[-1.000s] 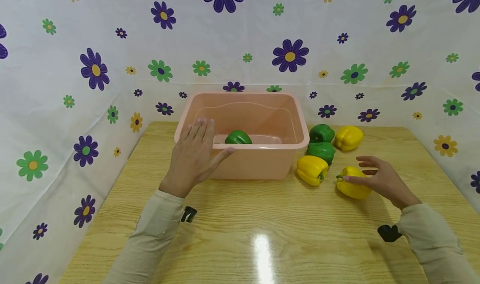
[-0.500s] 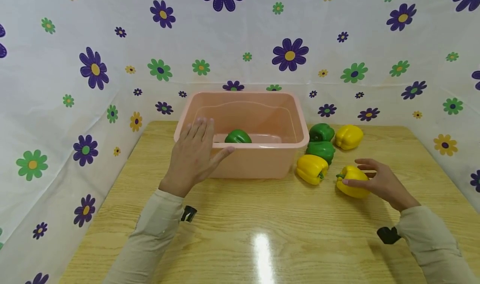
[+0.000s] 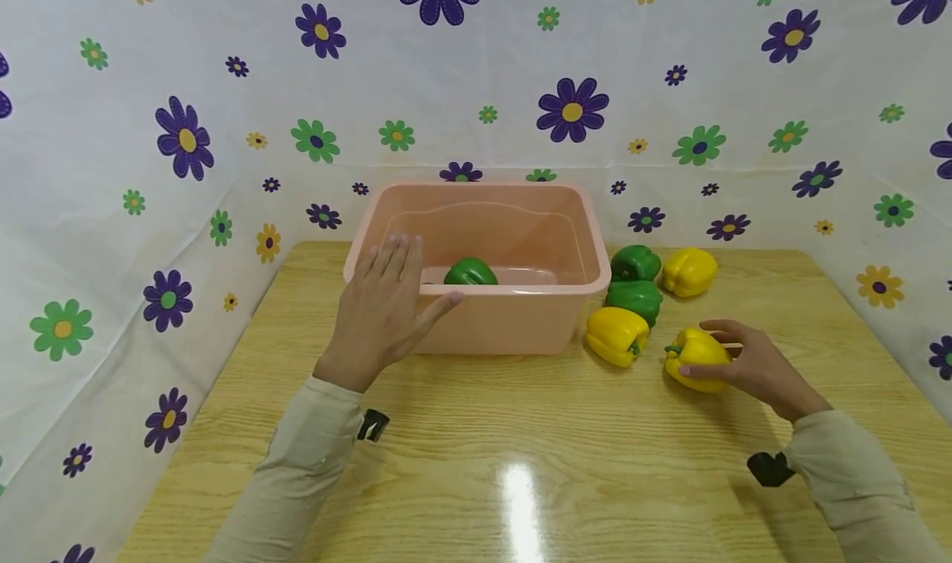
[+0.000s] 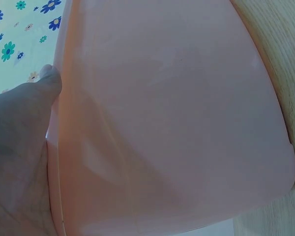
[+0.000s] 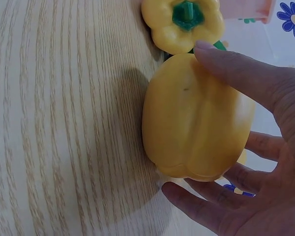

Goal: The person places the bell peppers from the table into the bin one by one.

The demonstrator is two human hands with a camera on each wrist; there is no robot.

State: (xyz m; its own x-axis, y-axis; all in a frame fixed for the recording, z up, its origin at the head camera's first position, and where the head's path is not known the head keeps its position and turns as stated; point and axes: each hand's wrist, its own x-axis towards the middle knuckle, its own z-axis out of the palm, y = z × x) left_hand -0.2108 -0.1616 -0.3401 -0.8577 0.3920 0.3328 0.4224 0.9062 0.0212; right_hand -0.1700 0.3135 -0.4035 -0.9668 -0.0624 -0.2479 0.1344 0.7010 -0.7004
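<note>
My left hand (image 3: 378, 319) lies on the near left rim of a pink plastic tub (image 3: 506, 323), fingers straight over the opening and thumb along the front edge. The left wrist view shows that thumb against the tub's rim (image 4: 59, 113). On the right, my right hand (image 3: 759, 369) grips a yellow bell pepper (image 3: 697, 360), thumb on its near side and fingers curled behind it. In the right wrist view the thumb presses the upper part of this yellow bell pepper (image 5: 196, 118), which sits close over the table. One green bell pepper (image 3: 471, 271) is inside the tub.
Right of the tub are another yellow bell pepper (image 3: 617, 336), two green bell peppers (image 3: 635, 300) and a yellow bell pepper (image 3: 690, 271) farther back. All stand on a wooden table (image 3: 446, 447). A flower-printed cloth (image 3: 476, 67) hangs behind and at both sides.
My right hand's fingers and thumb have closed in around the yellow bell pepper. My left hand keeps its place on the tub rim.
</note>
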